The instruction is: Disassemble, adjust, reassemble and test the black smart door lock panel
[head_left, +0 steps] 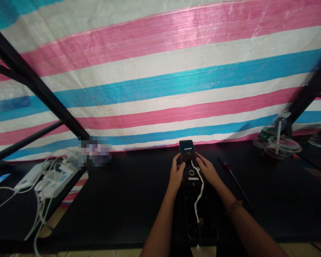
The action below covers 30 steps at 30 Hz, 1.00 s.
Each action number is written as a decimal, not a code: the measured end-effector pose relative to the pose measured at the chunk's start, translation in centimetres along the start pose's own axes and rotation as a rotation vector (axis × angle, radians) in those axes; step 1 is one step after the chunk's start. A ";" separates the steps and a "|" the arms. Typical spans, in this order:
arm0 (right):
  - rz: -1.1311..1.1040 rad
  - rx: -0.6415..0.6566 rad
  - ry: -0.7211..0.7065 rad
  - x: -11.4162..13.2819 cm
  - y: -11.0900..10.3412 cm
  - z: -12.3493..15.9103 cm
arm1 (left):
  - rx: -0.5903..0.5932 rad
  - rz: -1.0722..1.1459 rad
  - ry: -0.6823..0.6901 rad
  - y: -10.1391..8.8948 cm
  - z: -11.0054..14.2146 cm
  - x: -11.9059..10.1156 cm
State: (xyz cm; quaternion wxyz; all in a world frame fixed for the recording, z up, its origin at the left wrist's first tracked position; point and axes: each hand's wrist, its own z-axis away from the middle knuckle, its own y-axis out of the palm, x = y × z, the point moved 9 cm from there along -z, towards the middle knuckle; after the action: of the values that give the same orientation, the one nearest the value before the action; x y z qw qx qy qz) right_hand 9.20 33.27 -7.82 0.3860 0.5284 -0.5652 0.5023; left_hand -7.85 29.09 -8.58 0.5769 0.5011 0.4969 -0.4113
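Note:
A long black panel (192, 200), shaped like a door lock plate, lies lengthwise on the black table with a round fitting, small holes and pale labels on its face. A white sleeved cable (200, 191) runs down along it, its lower end hanging near the table's front edge. My left hand (178, 171) is closed on the panel's left edge in the upper half, thumb on the face. Across from it, my right hand (206, 168) grips the right edge, its thumb near the cable's upper end. Right of that hand rests a screwdriver (224, 162) with a dark and red handle.
At the back right stand a plastic bottle (263, 137) and a clear cup with a straw (278, 148). To the left, a white power strip (55, 182) lies among tangled white cables. A striped tarp (160, 89) hangs behind the table, beside black metal frame bars (48, 96).

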 end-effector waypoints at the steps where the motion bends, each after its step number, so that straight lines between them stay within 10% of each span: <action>1: 0.002 0.003 0.005 -0.1 0.0 0.0 | 0.002 0.002 0.000 0.0 0.0 0.0; 30: 0.032 0.009 0.014 -0.7 0.0 -0.2 | 0.010 0.014 0.007 0.0 -0.2 0.4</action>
State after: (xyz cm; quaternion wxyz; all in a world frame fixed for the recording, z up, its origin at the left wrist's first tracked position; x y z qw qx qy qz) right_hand 9.32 33.61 -8.42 0.3796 0.5175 -0.5685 0.5146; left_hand -7.81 29.29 -9.00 0.5756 0.5088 0.4932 -0.4081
